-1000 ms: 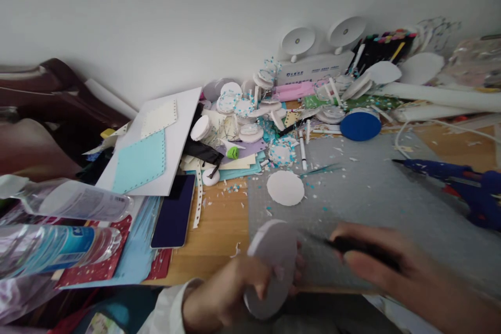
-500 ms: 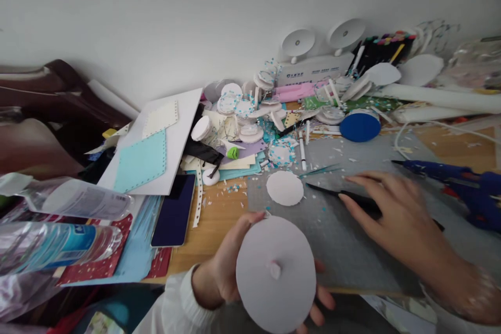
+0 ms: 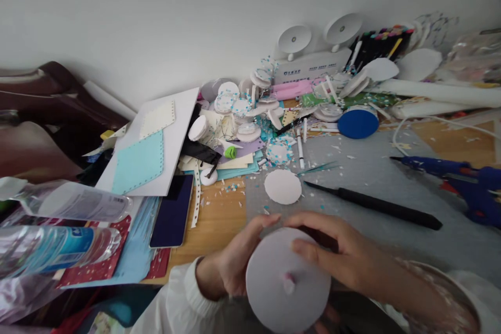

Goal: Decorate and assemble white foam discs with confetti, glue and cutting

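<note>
Below a pale wall (image 3: 156, 21), my wooden tabletop (image 3: 219, 224) carries a grey mat (image 3: 364, 169), where a black tool (image 3: 385, 207) lies slantwise near a blue glue gun (image 3: 456, 171). Over the near edge, my left grip (image 3: 237, 263) cradles the white disc (image 3: 270, 292) from its left side and beneath, while my right grip (image 3: 332, 255) clasps its far rim, thumb on top. Its flat face turns up toward me, so the axis through its small central nub (image 3: 288, 283) points my way.
</note>
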Available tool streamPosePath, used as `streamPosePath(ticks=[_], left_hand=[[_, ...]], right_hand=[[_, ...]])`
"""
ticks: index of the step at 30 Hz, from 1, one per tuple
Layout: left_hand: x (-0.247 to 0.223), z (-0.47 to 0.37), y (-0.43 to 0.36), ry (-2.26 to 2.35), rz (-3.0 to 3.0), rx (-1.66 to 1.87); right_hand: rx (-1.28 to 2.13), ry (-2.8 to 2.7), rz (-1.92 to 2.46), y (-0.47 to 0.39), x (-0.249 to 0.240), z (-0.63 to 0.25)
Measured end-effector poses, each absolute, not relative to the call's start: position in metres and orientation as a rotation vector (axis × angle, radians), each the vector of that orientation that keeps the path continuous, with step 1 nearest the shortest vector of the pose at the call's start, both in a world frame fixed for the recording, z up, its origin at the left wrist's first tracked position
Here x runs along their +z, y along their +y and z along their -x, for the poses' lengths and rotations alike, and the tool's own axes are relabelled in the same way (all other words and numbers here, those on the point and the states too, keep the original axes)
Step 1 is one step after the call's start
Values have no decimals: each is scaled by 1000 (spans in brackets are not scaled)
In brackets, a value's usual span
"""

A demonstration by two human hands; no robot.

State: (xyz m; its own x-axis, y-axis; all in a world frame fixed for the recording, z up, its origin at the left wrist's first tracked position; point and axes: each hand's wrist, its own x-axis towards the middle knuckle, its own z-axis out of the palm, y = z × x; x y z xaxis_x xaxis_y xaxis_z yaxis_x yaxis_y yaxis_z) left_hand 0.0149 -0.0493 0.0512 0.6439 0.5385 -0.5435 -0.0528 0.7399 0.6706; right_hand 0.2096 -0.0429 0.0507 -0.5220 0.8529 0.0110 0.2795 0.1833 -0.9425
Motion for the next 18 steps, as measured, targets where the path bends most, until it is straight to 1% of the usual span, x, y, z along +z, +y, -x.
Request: streamPosePath(ticks=[2,4,8,10,15,18], left_hand=[[50,-13,-49,666,-549,269],[43,-10,-50,553,-416,239],[27,1,-51,742,-295,314],[24,6,-51,808,-266,299],[30,15,-46,837,-269,228],[35,18,-43,857,-256,266]], right_hand=[[1470,-1815,1073,-43,50,-211],[1530,-1747,1082,-42,50,-212],[1510,-1728,1113,-38,50,-213],[1533,-1729,1109,-36,50,-213],[1777,-1538,1075,-30,45,-222],[1748,-1501,1157,-30,39,-227]])
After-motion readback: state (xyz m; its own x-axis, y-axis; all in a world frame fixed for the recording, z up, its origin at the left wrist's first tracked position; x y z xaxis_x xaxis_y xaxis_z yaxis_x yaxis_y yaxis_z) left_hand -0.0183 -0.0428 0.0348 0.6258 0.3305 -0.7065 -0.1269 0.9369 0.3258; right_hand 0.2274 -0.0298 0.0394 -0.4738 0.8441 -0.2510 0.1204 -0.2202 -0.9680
